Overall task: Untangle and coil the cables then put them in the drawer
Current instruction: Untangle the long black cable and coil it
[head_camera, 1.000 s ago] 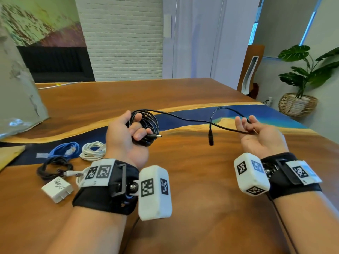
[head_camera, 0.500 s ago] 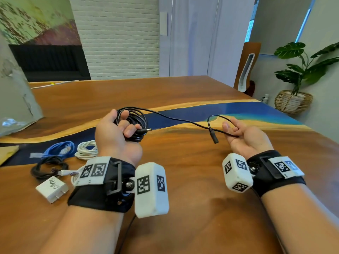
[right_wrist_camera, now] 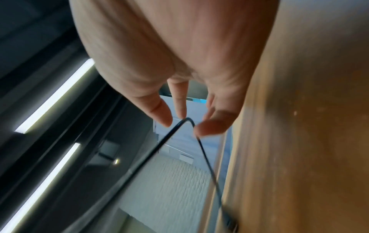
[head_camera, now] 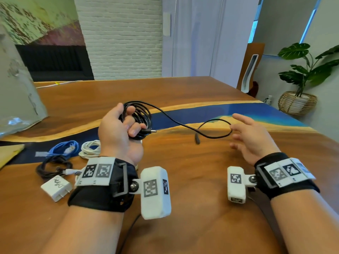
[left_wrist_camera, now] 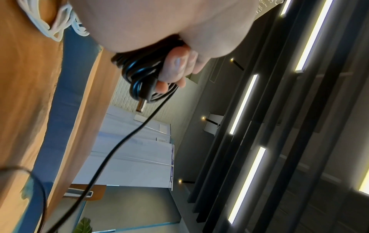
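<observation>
Left hand (head_camera: pixel 117 132) grips coiled thin black cable (head_camera: pixel 139 114); its loose tail loops rightward over right hand's (head_camera: pixel 251 138) spread fingers (right_wrist_camera: pixel 179 100).

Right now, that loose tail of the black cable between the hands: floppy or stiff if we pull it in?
Likely floppy: the black cable sags in a curve from the left hand and bends sharply at the right hand. Probably light; straight fingers alone carry the bend. The free end plug may swing.
</observation>
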{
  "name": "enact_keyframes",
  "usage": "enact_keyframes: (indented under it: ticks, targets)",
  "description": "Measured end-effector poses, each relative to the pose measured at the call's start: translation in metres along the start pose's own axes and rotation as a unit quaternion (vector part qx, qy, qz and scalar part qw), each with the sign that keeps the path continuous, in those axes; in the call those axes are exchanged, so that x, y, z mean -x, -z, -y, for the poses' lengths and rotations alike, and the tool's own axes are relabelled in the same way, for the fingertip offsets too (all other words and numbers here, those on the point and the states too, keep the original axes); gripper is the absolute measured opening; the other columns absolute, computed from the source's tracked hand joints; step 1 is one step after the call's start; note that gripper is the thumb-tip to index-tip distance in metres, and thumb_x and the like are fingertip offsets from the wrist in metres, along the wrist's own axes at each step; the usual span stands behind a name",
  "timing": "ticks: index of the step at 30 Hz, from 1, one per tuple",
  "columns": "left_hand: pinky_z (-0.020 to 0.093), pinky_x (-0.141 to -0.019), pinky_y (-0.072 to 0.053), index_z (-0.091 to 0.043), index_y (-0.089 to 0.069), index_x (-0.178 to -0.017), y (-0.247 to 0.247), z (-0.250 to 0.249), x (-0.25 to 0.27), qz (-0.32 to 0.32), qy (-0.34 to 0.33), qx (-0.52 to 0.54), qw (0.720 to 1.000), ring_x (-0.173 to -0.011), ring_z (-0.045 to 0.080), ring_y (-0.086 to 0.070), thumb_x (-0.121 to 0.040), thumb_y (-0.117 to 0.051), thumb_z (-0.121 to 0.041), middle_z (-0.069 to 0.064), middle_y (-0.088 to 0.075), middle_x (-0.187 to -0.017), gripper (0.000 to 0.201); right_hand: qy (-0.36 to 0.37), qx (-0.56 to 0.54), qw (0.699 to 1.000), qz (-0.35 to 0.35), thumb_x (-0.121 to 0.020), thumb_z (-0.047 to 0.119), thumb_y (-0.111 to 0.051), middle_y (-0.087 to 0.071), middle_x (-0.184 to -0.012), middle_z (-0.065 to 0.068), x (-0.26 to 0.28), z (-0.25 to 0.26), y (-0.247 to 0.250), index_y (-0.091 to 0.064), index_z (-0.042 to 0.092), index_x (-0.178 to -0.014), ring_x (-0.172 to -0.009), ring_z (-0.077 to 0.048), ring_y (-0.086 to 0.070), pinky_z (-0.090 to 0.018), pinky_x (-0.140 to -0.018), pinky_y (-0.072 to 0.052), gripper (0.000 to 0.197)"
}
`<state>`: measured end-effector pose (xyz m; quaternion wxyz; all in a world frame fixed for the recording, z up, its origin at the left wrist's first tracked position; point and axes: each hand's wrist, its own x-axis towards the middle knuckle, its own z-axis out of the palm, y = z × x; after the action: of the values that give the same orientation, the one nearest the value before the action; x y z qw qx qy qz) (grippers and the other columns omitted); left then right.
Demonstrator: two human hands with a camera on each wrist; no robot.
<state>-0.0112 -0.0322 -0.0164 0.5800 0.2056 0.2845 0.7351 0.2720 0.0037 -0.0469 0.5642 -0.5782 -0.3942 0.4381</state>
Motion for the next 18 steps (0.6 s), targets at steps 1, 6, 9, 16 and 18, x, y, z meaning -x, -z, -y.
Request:
enact_keyframes:
  ticks: [1, 6, 9, 16, 18]
  targets:
    - [0.025, -0.053, -0.04, -0.013, -0.059, -0.082, -0.002, 0.002, 0.001, 0.015, 0.013, -0.011, 1.0, -0.039, 0.011, -0.023, -0.108, -0.042, -0.036, -0.008, -0.024, -0.048, 0.039, 0.053, 0.084, 0.994, -0.035, -0.099, 0.015, -0.059, -0.051, -0.141, -0.01, 0.0, 0.001, 0.0, -0.059, 0.037, -0.138, -0.095, -0.009, -0.057, -0.032, -0.072, -0.052, 0.046]
    - [0.028, -0.054, -0.037, -0.011, -0.059, -0.08, -0.013, 0.025, 0.012, 0.111, 0.07, -0.1, 0.986, -0.037, 0.011, -0.018, -0.108, -0.042, -0.034, -0.008, -0.021, -0.045, 0.04, 0.279, 0.207, 0.937, 0.028, -0.1, 0.02, -0.062, -0.06, -0.138, 0.009, 0.023, 0.012, -0.013, -0.063, 0.033, -0.135, -0.126, 0.001, -0.053, -0.026, -0.107, -0.04, 0.037]
    - [0.027, -0.052, -0.037, -0.01, -0.06, -0.08, -0.02, 0.036, 0.024, 0.164, 0.098, -0.134, 0.972, -0.036, 0.011, -0.017, -0.107, -0.044, -0.032, -0.007, -0.02, -0.043, 0.038, 0.263, 0.123, 0.941, 0.176, -0.101, 0.019, -0.062, -0.07, -0.128, 0.005, 0.043, 0.013, -0.033, -0.058, 0.031, -0.138, -0.116, -0.005, -0.067, -0.027, -0.101, -0.052, 0.04]
    - [0.025, -0.048, -0.037, -0.011, -0.058, -0.078, -0.021, 0.038, 0.032, 0.223, 0.154, -0.078, 0.959, -0.033, 0.01, -0.017, -0.105, -0.044, -0.033, -0.009, -0.021, -0.04, 0.038, 0.192, -0.026, 0.955, 0.222, -0.101, 0.008, -0.057, -0.063, -0.072, -0.007, 0.043, 0.008, -0.034, -0.073, 0.013, -0.118, -0.043, -0.015, -0.03, -0.031, -0.042, -0.02, 0.024]
    - [0.024, -0.046, -0.036, -0.011, -0.057, -0.076, -0.023, 0.038, 0.036, 0.241, 0.172, -0.056, 0.954, -0.032, 0.009, -0.017, -0.103, -0.044, -0.034, -0.009, -0.02, -0.04, 0.038, 0.194, -0.047, 0.958, 0.208, -0.1, 0.007, -0.058, -0.063, -0.066, -0.002, 0.041, 0.007, -0.033, -0.074, 0.009, -0.114, -0.044, -0.016, -0.031, -0.032, -0.044, -0.018, 0.021]
